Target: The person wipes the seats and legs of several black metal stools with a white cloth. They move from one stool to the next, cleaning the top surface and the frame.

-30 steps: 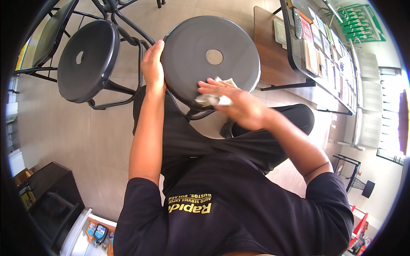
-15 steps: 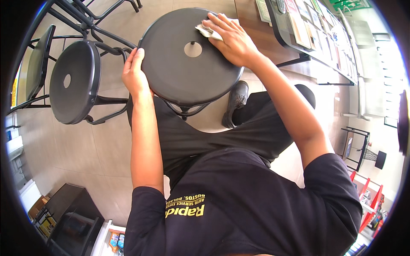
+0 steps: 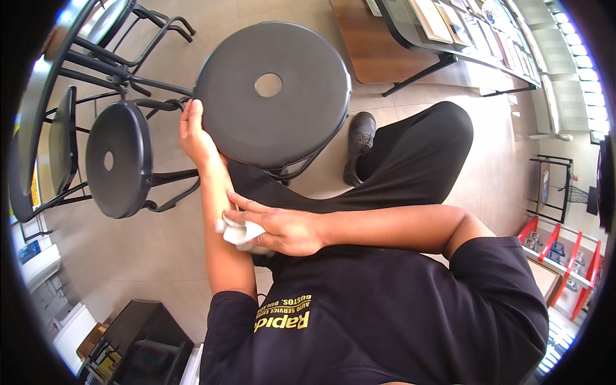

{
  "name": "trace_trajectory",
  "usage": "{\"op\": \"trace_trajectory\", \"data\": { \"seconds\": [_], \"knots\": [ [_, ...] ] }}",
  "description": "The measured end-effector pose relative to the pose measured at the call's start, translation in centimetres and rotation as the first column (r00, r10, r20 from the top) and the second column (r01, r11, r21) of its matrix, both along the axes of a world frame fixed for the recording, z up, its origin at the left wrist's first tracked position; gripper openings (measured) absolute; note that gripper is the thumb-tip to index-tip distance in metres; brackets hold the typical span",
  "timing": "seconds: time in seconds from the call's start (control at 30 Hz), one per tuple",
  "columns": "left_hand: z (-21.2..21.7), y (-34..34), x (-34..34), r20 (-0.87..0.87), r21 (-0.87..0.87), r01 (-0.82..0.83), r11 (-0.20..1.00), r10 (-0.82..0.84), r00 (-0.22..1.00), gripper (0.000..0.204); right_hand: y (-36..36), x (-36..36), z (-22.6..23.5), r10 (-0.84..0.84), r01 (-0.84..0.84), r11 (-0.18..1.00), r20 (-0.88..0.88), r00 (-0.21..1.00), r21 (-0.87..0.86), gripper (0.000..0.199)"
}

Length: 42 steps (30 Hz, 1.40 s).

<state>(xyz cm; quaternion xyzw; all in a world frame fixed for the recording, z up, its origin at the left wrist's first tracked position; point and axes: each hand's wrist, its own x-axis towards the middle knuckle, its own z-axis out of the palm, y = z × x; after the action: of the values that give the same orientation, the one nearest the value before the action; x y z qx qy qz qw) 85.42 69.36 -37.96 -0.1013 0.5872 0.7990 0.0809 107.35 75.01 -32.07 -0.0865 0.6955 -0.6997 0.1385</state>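
Observation:
A dark grey round stool [image 3: 269,128] with a hole in the middle of its seat stands in front of my legs. My left hand [image 3: 197,135] grips the left rim of the seat, its fingers lying along the edge. A crumpled white cloth [image 3: 241,233] is in my right hand [image 3: 289,230], which reaches across my body. The cloth is pressed against the inner side of my left forearm [image 3: 221,205], below the wrist. Part of the cloth is hidden by my right fingers.
A second round stool [image 3: 119,159] stands to the left, near a black-framed table [image 3: 38,122]. At the far right is a glass-topped desk [image 3: 410,38] holding frames and papers. A black cabinet [image 3: 138,340] sits at lower left; a red-and-white rack [image 3: 564,263] is at right.
My right hand has left the stool seat with the cloth and moved down and left onto my left forearm. My left hand stays at the seat's rim. The view has shifted slightly.

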Motion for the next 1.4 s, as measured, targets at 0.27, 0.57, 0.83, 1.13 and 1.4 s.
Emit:
{"op": "trace_trajectory", "data": {
  "seconds": [0.27,0.57,0.83,1.13,1.4],
  "knots": [
    [1.8,-3.8,1.7,-0.257,-0.285,0.122,0.951,-0.198,0.946,0.055,10.7,-3.8,5.3,-0.43,0.516,0.839,0.374,0.822,-0.171,0.043],
    [12.6,1.6,6.9,-0.338,-0.056,0.743,0.667,-0.713,0.615,0.089,9.2,-7.4,8.6,-0.567,0.574,0.775,0.112,0.816,-0.262,0.05],
    [13.9,2.7,1.6,-0.219,-0.306,0.658,0.687,-0.724,0.654,0.036,12.5,-8.4,8.4,-0.507,0.522,0.822,0.125,0.853,-0.229,0.071],
    [11.1,5.0,6.2,-0.048,0.033,0.807,0.59,-0.805,0.591,0.093,15.3,-6.7,4.3,-0.547,0.537,0.816,-0.012,0.837,0.213,0.082],
    [3.6,-0.6,-0.1,-0.35,-0.53,0.121,0.84,-0.347,0.87,0.064,20.6,-13.4,-0.1,-0.646,0.783,0.207,-0.519,0.56,0.587,0.052]
  ]
}}
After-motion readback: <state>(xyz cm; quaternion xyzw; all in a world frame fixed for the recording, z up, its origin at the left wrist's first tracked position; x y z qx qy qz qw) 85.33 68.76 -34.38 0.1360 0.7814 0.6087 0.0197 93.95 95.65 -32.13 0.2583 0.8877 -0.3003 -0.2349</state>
